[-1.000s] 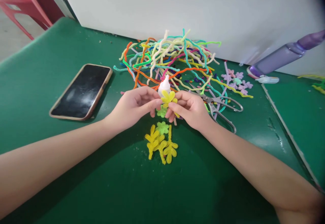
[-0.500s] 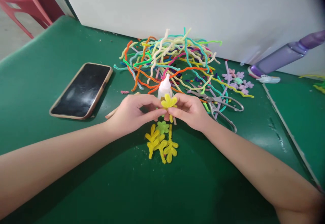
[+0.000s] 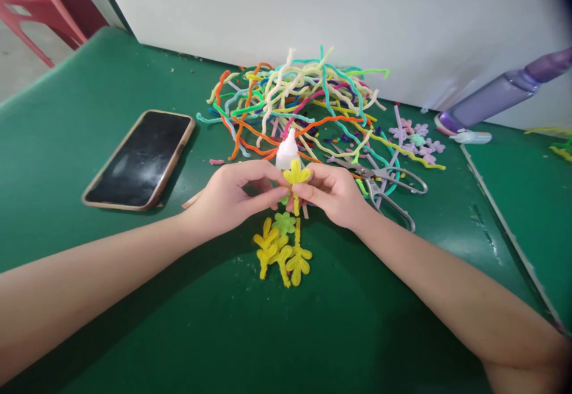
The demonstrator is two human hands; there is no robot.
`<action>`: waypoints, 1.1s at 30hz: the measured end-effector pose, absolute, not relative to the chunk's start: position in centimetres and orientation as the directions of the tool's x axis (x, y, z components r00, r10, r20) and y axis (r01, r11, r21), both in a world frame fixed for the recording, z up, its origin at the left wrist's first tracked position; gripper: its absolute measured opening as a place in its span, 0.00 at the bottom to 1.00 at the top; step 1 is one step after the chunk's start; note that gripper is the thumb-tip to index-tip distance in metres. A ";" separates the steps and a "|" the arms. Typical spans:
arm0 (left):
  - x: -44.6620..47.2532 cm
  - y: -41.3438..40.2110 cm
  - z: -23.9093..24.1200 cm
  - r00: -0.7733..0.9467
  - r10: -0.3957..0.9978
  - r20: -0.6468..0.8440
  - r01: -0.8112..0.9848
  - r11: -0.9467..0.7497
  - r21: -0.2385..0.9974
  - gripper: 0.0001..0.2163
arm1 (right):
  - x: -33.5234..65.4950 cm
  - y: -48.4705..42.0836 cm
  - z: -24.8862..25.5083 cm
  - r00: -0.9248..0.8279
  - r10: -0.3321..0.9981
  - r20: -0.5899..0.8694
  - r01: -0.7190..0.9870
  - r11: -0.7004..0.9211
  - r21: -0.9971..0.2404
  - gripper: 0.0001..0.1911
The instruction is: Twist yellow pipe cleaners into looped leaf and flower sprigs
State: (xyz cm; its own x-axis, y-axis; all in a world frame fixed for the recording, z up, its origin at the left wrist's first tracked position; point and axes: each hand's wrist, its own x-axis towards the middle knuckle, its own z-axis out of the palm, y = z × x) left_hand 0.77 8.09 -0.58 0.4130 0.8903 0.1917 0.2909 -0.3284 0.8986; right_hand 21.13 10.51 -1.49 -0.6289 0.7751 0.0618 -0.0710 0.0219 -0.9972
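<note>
Between my two hands is a yellow pipe-cleaner leaf sprig, its loops upward and its short stem hanging below the fingers. My left hand pinches it from the left with thumb and forefinger. From the right, my right hand grips it the same way, thumb across its middle. Just under the hands, several yellow pipe-cleaner sprigs lie on the table beside a light green pipe-cleaner flower. A white glue bottle stands upright right behind the held piece, its lower part hidden.
A tangle of coloured pipe cleaners fills the back of the green table. Scissors lie right of my hands, near small pastel flowers. A phone is at left, a purple bottle at right against the white wall.
The yellow sprig has turned slightly in my fingers, so its loops and stem show more plainly. Both hands keep their pinch, and the whole view has shifted a little.
</note>
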 end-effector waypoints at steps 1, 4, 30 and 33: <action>0.8 8.1 -0.6 0.408 0.894 0.182 0.283 -0.314 0.906 0.04 | 21.1 10.5 -1.5 -0.617 0.784 0.064 -0.076 0.022 -0.997 0.05; 0.9 8.0 -0.6 0.389 0.907 0.162 0.272 -0.281 0.920 0.04 | 21.0 10.5 -1.5 -0.586 0.809 0.059 -0.073 0.020 -0.997 0.06; 0.9 7.8 -0.6 0.309 0.934 0.178 0.329 -0.281 0.902 0.05 | 20.9 10.5 -1.5 -0.512 0.854 0.097 -0.020 0.101 -0.995 0.08; 1.1 7.8 -0.4 0.306 0.928 0.213 0.398 -0.328 0.857 0.04 | 20.9 10.4 -1.4 -0.499 0.860 0.111 -0.013 0.121 -0.993 0.08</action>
State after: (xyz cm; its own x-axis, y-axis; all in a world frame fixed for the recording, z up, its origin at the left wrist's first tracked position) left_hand 1.07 7.81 -0.36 0.3058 0.9279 0.2134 0.3976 -0.3281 0.8569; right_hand 20.91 10.43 -1.44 -0.4989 0.8596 0.1109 -0.0128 0.1206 -0.9926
